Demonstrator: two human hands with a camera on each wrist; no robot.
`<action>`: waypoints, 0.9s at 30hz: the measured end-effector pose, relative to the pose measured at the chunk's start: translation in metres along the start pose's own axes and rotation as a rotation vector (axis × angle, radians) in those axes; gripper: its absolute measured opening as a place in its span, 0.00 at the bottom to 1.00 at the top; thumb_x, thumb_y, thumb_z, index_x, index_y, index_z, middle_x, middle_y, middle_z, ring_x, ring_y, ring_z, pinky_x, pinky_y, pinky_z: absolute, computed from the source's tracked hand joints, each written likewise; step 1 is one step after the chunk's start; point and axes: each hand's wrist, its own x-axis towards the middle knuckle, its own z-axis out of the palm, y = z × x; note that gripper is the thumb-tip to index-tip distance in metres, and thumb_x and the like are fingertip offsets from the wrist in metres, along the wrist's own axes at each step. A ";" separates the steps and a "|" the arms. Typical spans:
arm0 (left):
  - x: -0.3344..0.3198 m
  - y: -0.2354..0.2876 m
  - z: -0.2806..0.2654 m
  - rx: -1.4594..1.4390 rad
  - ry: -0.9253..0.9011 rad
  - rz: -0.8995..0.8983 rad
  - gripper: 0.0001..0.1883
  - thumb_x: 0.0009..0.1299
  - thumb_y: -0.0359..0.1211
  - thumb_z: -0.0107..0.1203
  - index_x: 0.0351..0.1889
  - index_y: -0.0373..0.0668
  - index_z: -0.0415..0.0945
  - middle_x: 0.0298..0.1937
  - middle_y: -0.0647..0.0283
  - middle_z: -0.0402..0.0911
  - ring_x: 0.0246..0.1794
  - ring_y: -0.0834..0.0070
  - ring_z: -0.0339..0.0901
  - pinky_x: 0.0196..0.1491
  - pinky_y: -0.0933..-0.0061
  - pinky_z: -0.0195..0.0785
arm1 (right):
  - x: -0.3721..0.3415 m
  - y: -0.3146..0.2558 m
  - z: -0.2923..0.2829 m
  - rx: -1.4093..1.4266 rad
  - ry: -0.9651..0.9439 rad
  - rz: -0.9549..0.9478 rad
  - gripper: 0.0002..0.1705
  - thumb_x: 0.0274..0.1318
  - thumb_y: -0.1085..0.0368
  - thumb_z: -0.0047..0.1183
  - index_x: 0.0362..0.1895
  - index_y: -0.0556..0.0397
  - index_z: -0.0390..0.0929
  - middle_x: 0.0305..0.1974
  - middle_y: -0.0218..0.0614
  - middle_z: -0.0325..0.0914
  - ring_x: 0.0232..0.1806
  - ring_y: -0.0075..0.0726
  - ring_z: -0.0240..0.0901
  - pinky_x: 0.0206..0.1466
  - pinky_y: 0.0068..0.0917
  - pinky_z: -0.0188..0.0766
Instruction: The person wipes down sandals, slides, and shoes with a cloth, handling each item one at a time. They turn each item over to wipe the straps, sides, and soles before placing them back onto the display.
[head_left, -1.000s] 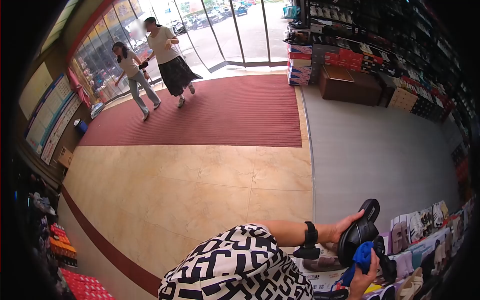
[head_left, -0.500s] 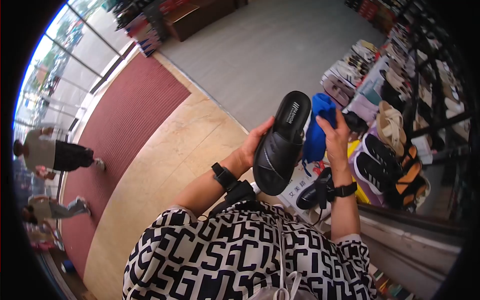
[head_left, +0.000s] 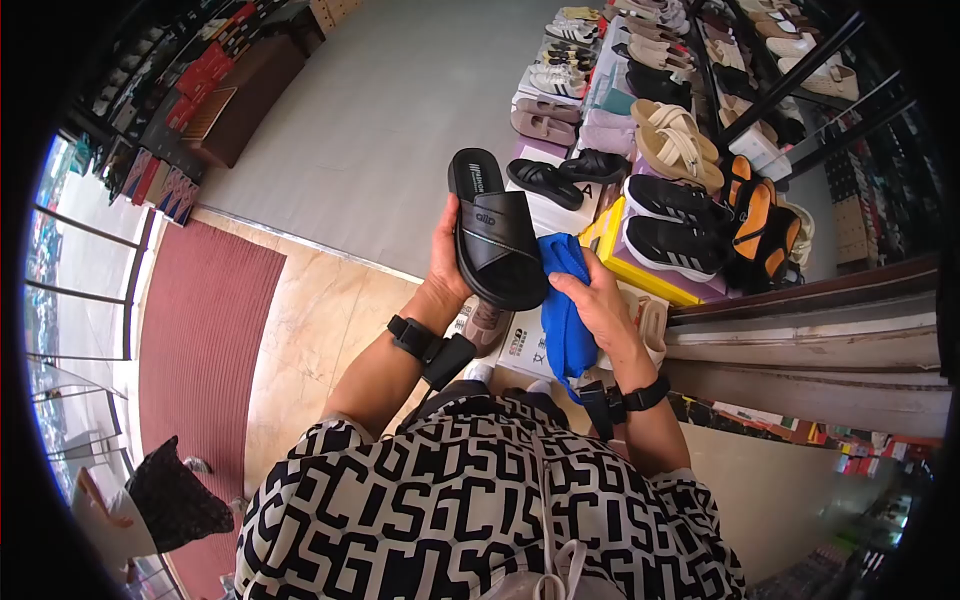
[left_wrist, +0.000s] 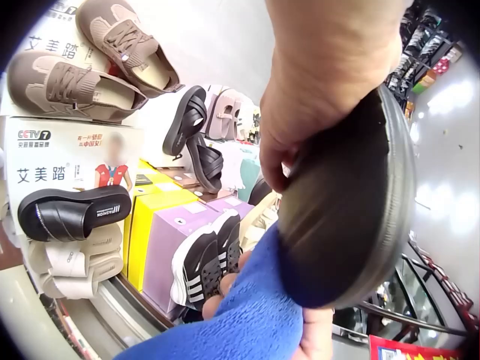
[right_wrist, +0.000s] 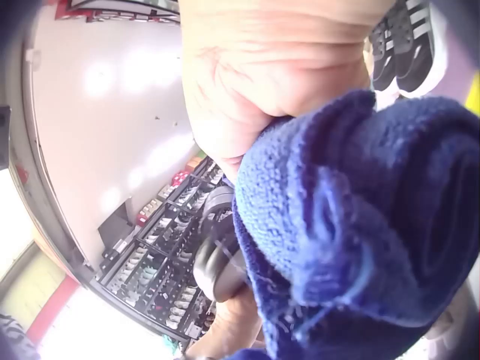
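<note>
A black slide sandal (head_left: 497, 240) is gripped by the left hand (head_left: 446, 262) along its left side, in front of the chest. The right hand (head_left: 598, 302) holds a bunched blue cloth (head_left: 568, 335), whose upper part touches or overlaps the sandal's right edge. From the left wrist view, the sandal (left_wrist: 341, 202) shows its dark side below the left hand (left_wrist: 322, 82), with the blue cloth (left_wrist: 247, 307) against its lower edge. In the right wrist view the blue cloth (right_wrist: 337, 225) fills much of the picture under the right hand (right_wrist: 277, 67), hiding the right fingers.
Rows of shoes on boxes stand ahead and right, with black sneakers (head_left: 675, 225), beige sandals (head_left: 680, 145) and a yellow box (head_left: 625, 262). Another black slide (left_wrist: 73, 214) sits by a white box (left_wrist: 45, 150). A red mat (head_left: 205, 340) lies left, where a person in a dark skirt (head_left: 175, 500) appears.
The view has swung right toward the shoe display. Both hands have come before the chest; the sandal has turned to lean the other way, and the cloth has moved close against it.
</note>
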 end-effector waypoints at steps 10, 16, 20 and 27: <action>0.028 -0.023 0.016 0.125 0.264 0.191 0.33 0.66 0.62 0.47 0.47 0.39 0.74 0.42 0.54 0.81 0.41 0.60 0.80 0.51 0.58 0.74 | -0.033 -0.012 0.039 -0.843 0.275 -0.421 0.31 0.48 0.67 0.59 0.59 0.47 0.66 0.39 0.45 0.69 0.41 0.54 0.72 0.42 0.45 0.72; 0.010 -0.028 0.030 0.180 0.055 -0.043 0.32 0.66 0.61 0.47 0.45 0.40 0.75 0.39 0.54 0.82 0.37 0.61 0.81 0.46 0.61 0.76 | -0.044 -0.017 0.056 -1.023 0.186 -0.611 0.38 0.35 0.72 0.63 0.58 0.42 0.70 0.42 0.41 0.67 0.42 0.49 0.70 0.43 0.40 0.71; 0.015 -0.010 0.010 0.187 0.170 0.093 0.29 0.66 0.59 0.50 0.46 0.40 0.74 0.42 0.55 0.81 0.41 0.61 0.81 0.50 0.60 0.74 | -0.058 0.008 0.035 -0.976 0.252 -0.635 0.38 0.32 0.75 0.62 0.56 0.41 0.73 0.43 0.40 0.69 0.42 0.48 0.72 0.43 0.39 0.72; -0.016 -0.010 0.016 0.113 -0.028 -0.086 0.29 0.70 0.56 0.46 0.53 0.39 0.73 0.48 0.54 0.80 0.46 0.61 0.79 0.55 0.57 0.71 | -0.050 0.060 -0.004 0.248 0.343 -0.015 0.23 0.52 0.73 0.54 0.55 0.58 0.71 0.40 0.31 0.78 0.40 0.30 0.76 0.48 0.24 0.73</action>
